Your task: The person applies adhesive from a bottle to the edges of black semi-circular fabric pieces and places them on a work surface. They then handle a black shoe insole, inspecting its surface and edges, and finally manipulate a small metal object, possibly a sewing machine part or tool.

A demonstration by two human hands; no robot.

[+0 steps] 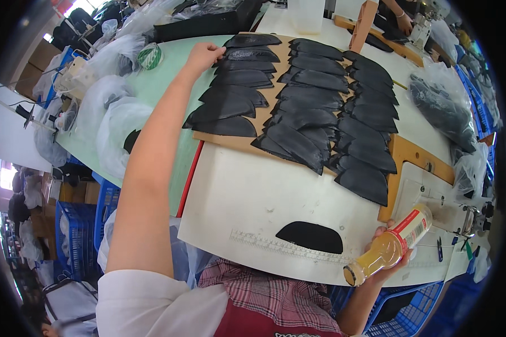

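My left hand (206, 57) reaches to the far end of the left column, its fingers pinched at the outer edge of a black half-moon fabric piece (253, 54). Other black pieces of this shape overlap in three columns on a brown cardboard sheet (215, 137); some look shiny on top. Wrapped in my right hand (389, 259) is a bottle (383, 250) of yellowish stuff with a red and white label. It tilts with its dark end down toward the lower left, over the table's near edge. One loose black piece (310, 237) lies nearby on the table.
A ruler scale (287, 246) runs along the near edge of the white table (236, 191). Sewing-machine parts (471, 220) and a wooden block (416, 160) stand at right, with a bagged black bundle (441, 106) beyond. Tape (149, 57) and plastic bags lie left. Another person's hand (405, 23) shows far right.
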